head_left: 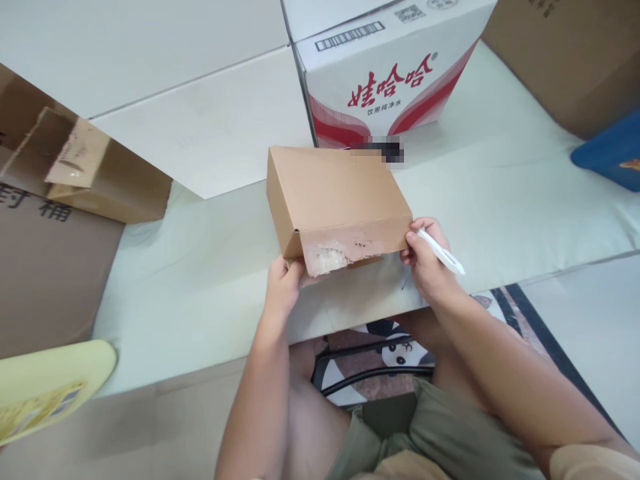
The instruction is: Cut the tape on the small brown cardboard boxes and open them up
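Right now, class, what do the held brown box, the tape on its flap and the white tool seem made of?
Brown box: matte cardboard, judging by its plain tan panels and creased folds.
Tape: glossy, probably plastic film; it catches light.
White tool: smooth, possibly plastic.

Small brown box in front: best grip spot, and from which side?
Probably the side walls of the small brown box, one hand from each side: the left wall is flat; the right one is hidden. I'd avoid the near flap, since its torn tape and ragged edge suggest a weak hold. The right hand also holds a white tool, which may hinder it.
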Demonstrator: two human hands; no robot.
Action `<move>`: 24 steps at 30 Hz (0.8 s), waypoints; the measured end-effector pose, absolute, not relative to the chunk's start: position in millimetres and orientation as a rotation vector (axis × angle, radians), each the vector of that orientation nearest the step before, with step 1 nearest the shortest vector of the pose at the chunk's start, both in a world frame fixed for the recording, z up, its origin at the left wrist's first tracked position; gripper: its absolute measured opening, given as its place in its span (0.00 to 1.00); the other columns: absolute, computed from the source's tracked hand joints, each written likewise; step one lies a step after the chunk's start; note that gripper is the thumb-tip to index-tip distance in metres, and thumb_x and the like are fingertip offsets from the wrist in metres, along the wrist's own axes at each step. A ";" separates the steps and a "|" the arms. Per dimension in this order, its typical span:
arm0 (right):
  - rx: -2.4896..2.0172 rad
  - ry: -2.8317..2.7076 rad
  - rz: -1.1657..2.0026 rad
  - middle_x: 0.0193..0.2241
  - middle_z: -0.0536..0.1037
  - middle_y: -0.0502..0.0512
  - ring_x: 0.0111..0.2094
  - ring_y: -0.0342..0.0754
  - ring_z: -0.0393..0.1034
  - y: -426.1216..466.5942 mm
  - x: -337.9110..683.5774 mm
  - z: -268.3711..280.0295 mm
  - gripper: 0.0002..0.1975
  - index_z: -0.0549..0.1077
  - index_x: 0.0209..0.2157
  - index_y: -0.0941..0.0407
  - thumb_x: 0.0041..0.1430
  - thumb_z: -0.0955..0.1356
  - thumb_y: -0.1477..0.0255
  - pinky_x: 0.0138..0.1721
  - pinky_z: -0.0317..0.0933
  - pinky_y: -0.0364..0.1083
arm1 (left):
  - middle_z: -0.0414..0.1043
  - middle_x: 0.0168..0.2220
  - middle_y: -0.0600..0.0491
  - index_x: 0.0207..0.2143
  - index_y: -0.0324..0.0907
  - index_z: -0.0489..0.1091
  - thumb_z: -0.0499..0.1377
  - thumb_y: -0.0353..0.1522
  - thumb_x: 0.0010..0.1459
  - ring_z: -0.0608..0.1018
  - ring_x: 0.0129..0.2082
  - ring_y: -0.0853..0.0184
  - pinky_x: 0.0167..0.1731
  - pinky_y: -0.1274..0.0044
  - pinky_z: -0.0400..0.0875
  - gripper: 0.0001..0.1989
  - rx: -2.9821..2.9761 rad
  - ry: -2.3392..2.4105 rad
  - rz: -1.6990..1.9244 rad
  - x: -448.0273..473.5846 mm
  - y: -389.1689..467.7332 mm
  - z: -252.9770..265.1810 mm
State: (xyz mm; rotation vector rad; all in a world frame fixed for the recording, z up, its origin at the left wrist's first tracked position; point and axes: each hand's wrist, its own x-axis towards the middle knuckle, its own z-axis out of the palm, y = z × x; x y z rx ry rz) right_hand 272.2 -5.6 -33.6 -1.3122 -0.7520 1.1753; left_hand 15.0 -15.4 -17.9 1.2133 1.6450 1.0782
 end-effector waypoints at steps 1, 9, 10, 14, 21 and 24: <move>-1.313 -0.750 1.177 0.23 0.66 0.41 0.18 0.39 0.59 -5.7 272.4 -34.0 0.15 0.62 0.38 0.49 0.50 0.70 0.66 0.18 0.51 0.39 | 0.59 0.18 0.57 0.18 0.45 0.58 0.58 0.42 0.46 0.68 0.26 0.66 0.27 0.76 0.66 0.14 1.219 1.643 1.081 14.8 -15.6 -18.4; -1.298 -0.740 1.181 0.23 0.67 0.41 0.18 0.38 0.59 -6.3 273.4 -37.3 0.16 0.62 0.39 0.49 0.50 0.70 0.66 0.18 0.51 0.39 | 0.60 0.19 0.58 0.19 0.45 0.60 0.58 0.40 0.48 0.68 0.24 0.67 0.30 0.76 0.67 0.13 1.205 1.599 1.088 13.9 -17.8 -23.1; -1.299 -0.738 1.181 0.23 0.67 0.40 0.18 0.38 0.59 -6.5 273.8 -37.6 0.16 0.62 0.39 0.49 0.50 0.70 0.66 0.18 0.51 0.39 | 0.60 0.19 0.58 0.19 0.44 0.61 0.59 0.39 0.48 0.68 0.24 0.67 0.30 0.76 0.67 0.12 1.198 1.595 1.090 14.3 -18.1 -23.0; -1.305 -0.749 1.187 0.24 0.68 0.41 0.18 0.39 0.60 -8.0 276.2 -39.6 0.16 0.62 0.39 0.49 0.52 0.71 0.66 0.18 0.52 0.39 | 0.66 0.22 0.56 0.21 0.43 0.67 0.59 0.39 0.48 0.70 0.26 0.66 0.28 0.76 0.66 0.10 1.169 1.587 1.105 16.4 -20.8 -21.4; -1.306 -0.826 1.154 0.24 0.66 0.41 0.19 0.40 0.60 -7.1 278.3 -44.3 0.15 0.62 0.40 0.48 0.54 0.70 0.65 0.18 0.53 0.39 | 0.67 0.23 0.55 0.21 0.43 0.67 0.59 0.40 0.48 0.71 0.27 0.65 0.28 0.76 0.66 0.11 1.163 1.614 1.105 14.9 -19.8 -23.1; -1.296 -0.859 1.131 0.24 0.66 0.41 0.19 0.40 0.60 -4.5 277.8 -44.8 0.14 0.61 0.39 0.48 0.54 0.70 0.65 0.18 0.53 0.39 | 0.67 0.22 0.55 0.20 0.43 0.67 0.59 0.41 0.46 0.71 0.27 0.65 0.28 0.76 0.66 0.11 1.148 1.612 1.113 14.5 -15.8 -22.8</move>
